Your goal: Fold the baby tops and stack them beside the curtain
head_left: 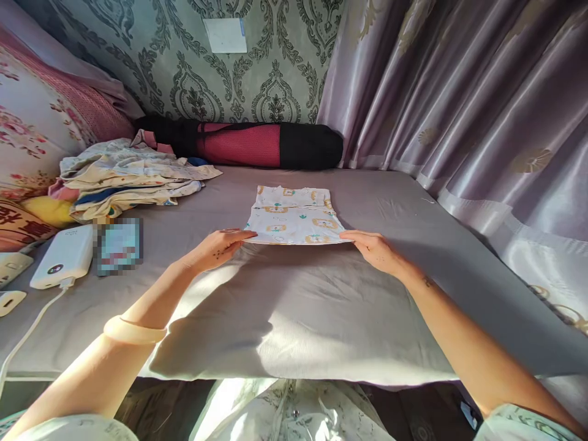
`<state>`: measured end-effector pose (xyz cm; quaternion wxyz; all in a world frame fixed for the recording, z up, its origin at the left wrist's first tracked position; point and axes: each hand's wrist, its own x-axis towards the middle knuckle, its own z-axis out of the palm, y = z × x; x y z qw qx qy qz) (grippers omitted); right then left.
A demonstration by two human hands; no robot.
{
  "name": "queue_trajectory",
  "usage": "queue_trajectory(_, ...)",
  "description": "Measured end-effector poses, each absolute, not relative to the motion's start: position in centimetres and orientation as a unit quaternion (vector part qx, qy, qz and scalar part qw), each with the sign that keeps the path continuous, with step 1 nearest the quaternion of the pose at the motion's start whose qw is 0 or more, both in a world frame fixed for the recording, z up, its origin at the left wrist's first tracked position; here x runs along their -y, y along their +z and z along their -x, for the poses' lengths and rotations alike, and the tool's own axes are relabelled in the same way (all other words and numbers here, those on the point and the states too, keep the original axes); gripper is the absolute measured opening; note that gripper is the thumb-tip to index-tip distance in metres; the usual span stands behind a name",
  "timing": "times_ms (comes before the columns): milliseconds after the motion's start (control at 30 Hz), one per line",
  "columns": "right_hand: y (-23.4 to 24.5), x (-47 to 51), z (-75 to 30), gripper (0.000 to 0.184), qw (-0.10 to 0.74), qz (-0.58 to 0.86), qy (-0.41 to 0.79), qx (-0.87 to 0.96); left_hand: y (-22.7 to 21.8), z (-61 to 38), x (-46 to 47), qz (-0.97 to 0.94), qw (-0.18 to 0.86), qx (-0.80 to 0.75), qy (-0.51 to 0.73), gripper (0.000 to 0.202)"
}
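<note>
Evenly flat: left hand (218, 248), right hand (374, 250)

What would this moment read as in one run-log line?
left hand: touching near-left corner of folded printed garment | right hand: touching its near-right corner | garment: flat on grey sheet | clothes pile: far left

My bed (285, 318) has a plain grey sheet, and the little folded printed cloth (294, 217) lies flat on it. Behind the cloth, a red-and-black rolled bag (248, 144) sits along the wall. Left of the cloth there's a heap of clothes (124, 177), plus a white power bank (62, 256) with its cable.
</note>
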<state>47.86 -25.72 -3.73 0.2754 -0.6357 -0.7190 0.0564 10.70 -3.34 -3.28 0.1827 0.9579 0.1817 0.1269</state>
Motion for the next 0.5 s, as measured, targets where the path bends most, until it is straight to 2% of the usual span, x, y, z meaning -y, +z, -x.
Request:
queue_trajectory(133,-3.4,26.7,-47.3,0.040,0.243,0.621,0.037,0.745,-2.6,-10.2,4.1,-0.963,0.165,-0.185,0.101,0.045)
queue_trajectory(300,-3.1,26.9,-47.0,0.041,0.229,0.640,0.077,0.730,-2.9,-10.1,4.1,-0.952,0.207,-0.207,0.092,0.043)
queue_trajectory(500,-2.4,23.1,-48.3,0.033,0.277,0.715,0.108,0.633,-3.8,-13.2,0.8,-0.878,0.272,-0.343,0.194,0.046)
